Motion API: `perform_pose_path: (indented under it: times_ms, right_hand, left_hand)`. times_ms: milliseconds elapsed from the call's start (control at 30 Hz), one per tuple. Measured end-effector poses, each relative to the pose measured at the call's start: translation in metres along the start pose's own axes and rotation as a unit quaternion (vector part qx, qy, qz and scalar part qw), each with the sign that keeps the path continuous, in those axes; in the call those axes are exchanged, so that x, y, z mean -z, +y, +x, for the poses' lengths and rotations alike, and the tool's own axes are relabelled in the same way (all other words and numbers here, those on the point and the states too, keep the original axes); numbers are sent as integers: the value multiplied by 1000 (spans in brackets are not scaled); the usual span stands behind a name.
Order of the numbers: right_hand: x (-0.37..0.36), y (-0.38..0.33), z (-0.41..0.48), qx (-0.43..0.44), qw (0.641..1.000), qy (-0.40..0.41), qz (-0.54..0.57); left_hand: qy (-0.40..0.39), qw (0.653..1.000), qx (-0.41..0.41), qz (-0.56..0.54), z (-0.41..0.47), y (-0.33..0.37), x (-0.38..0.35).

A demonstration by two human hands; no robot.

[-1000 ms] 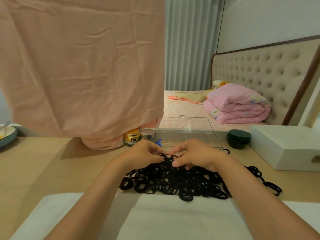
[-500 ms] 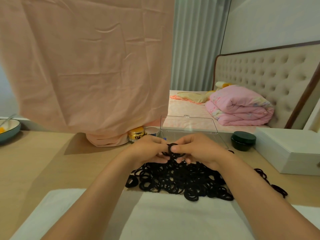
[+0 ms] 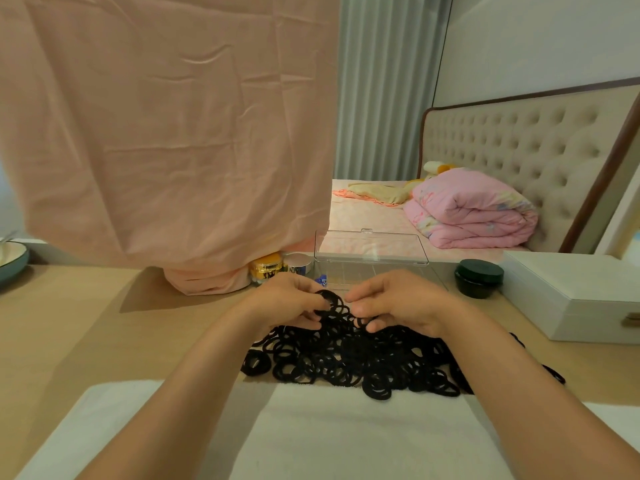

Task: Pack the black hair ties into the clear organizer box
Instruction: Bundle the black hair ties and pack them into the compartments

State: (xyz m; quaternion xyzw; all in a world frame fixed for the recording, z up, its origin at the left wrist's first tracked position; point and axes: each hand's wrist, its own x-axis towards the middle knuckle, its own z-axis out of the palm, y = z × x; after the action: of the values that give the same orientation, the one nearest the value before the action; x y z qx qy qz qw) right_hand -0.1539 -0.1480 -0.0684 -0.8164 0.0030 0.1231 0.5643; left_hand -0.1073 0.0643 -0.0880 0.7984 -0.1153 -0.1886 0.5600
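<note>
Moved: right hand (image 3: pixel 398 303) parts from left hand (image 3: pixel 287 299).
Left grip: pinches a bunch of hair ties (image 3: pixel 329 301).
Right grip: curled on the pile (image 3: pixel 346 362), hold unclear.
Organizer box (image 3: pixel 370 249): open, 12 o'clock of bunch, lengthwise 9-to-3.

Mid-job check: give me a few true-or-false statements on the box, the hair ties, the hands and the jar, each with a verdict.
1. The lid of the clear organizer box stands open. True.
2. The hair ties are all packed in the box. False: they lie in a pile on the table, in front of the box.
3. The left hand holds a few ties above the pile. True.
4. The dark green jar stands left of the box. False: it stands to the right, between the box and the white case.
</note>
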Motion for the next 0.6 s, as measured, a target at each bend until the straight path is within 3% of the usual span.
perform_pose_path:
  times_ms: [133,300,400,600]
  right_hand:
    - [6,-1,-4,28,995,12,-95]
    - [-2,1,-1,11,997,-43,-65]
    - [1,5,1,9,989,-76,-130]
    - [3,8,4,41,948,-47,-312]
  left_hand:
    - [76,990,-32,112,1,2,-6]
    - [-4,969,-31,246,-4,5,-5]
    - [9,968,-16,249,-4,5,0]
    - [30,984,13,175,-3,5,-5]
